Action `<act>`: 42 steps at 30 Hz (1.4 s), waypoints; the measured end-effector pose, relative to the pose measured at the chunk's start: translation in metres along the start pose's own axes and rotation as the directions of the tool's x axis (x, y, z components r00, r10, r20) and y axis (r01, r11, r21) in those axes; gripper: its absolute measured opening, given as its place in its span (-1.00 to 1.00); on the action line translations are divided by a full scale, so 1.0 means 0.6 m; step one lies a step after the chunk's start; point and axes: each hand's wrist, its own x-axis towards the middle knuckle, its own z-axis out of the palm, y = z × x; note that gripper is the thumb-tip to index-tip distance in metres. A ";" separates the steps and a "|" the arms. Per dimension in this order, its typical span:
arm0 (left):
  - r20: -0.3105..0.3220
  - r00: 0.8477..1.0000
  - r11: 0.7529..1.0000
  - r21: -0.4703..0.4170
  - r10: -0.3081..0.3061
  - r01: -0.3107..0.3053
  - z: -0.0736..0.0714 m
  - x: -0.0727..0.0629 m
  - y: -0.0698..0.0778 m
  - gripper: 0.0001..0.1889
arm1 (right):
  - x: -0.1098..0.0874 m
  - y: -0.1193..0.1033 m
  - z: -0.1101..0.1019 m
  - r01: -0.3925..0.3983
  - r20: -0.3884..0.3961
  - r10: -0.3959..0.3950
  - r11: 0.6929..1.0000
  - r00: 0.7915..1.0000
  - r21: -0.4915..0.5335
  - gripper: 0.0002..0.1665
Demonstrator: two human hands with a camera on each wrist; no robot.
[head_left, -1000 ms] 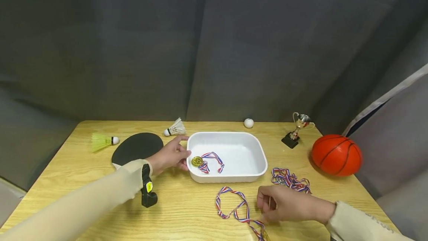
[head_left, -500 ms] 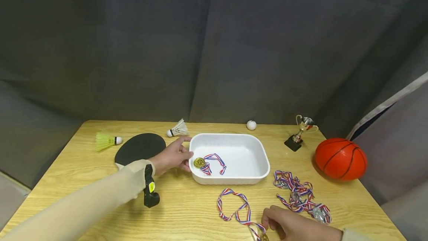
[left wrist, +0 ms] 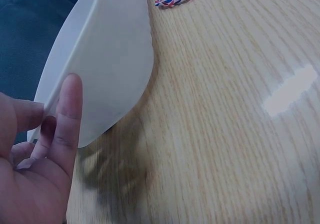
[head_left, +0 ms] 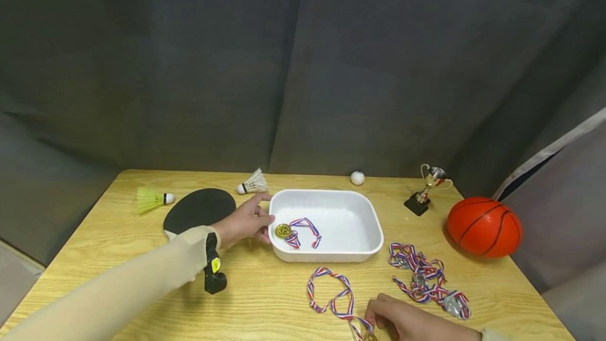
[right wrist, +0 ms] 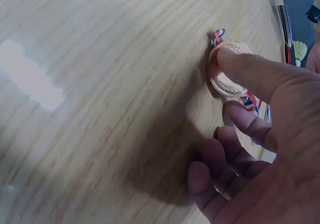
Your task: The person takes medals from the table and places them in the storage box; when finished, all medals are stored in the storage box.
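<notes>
A white plastic bin stands mid-table, with a gold medal and its striped ribbon inside. My left hand grips the bin's left rim, thumb on one side and fingers along the outer wall. Toward the front edge my right hand is at a second medal, gold or bronze in colour. Its thumb lies on the medal's face and the index fingertip is right at the edge; the other fingers are curled. That medal's red, white and blue ribbon trails in loops toward the bin.
Several silver medals with tangled ribbons lie to the right. Behind them are a small trophy and a red toy basketball. A white ball, two shuttlecocks and a black paddle lie toward the back and left.
My right hand has moved toward the front edge onto the medal, uncovering the silver medals. The left hand keeps its grip on the bin. The head view has shifted slightly.
</notes>
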 end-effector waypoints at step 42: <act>0.004 1.000 1.000 0.008 0.005 -0.005 0.000 0.001 -0.001 -0.36 | -0.045 -0.106 -0.106 0.347 -0.045 -0.357 0.862 0.933 0.370 -0.50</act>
